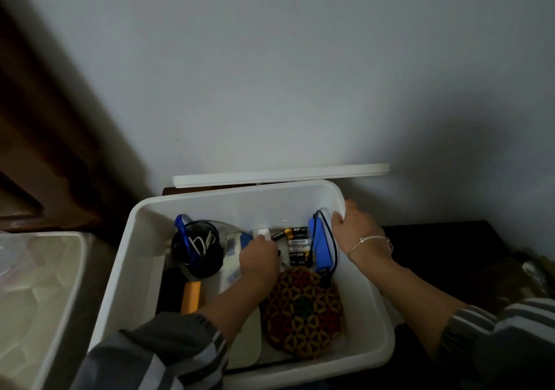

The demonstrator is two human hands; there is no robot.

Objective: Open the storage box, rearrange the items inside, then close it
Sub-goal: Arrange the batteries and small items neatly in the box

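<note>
The storage box (240,206) stands open on a dark table (450,239), and its white lid (279,174) is propped on edge against the wall just behind the box's far rim. The right hand (357,230) is at the box's right rim near the far corner, its fingers (338,219) curled over the edge and grasping it; a thin bracelet (371,241) circles that wrist.

The left hand (259,262) reaches down into the middle of the box, fingers bent around a small white block (262,233), possibly a plug or adapter, though the dim light leaves that unsure. Just right of it inside the box lies a row of batteries (297,242), and next to them, along the box's right wall, a blue power bank (318,245) with a black cable (332,239). A black mesh cup (199,251) sits at the box's left side, an orange hammer handle (191,296) nearer the front, and a patterned woven mat (303,308) at the front right. A second pale bin (45,284) stands left of the box.
</note>
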